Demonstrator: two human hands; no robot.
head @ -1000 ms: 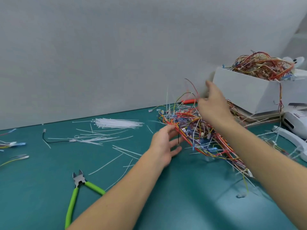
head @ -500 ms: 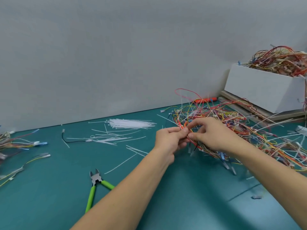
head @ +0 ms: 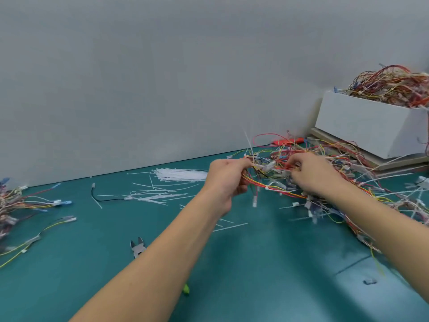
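Teal desk (head: 255,263) carries the wire tangle (head: 271,167) at right rear, its near end lifted between both hands. Left hand (head: 226,180) grasps a bunch of strands and right hand (head: 313,175) pinches the same bunch. Best to ease them apart slowly so the hanging connectors (head: 255,202) don't snag.

The person's body shows as two bare forearms, uncovered along their whole visible length, each narrowing to a bare wrist and ending in the left hand (head: 226,180) and right hand (head: 313,175), knuckles slightly blurred.
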